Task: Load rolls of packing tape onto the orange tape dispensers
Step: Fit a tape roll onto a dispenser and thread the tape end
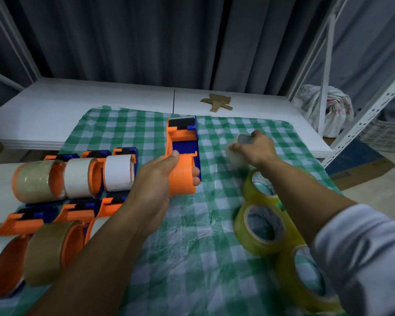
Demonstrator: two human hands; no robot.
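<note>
My left hand [156,176] grips the empty orange tape dispenser [183,156]; my right hand [255,148] pinches a clear tape roll [238,153]. I should steady the dispenser and seat the core squarely.

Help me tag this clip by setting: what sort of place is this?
Probably a storeroom or packing area: white slotted metal shelving, a cardboard box on the floor, and a cloth-covered bench lined with loaded tape dispensers and spare yellow tape rolls.
</note>
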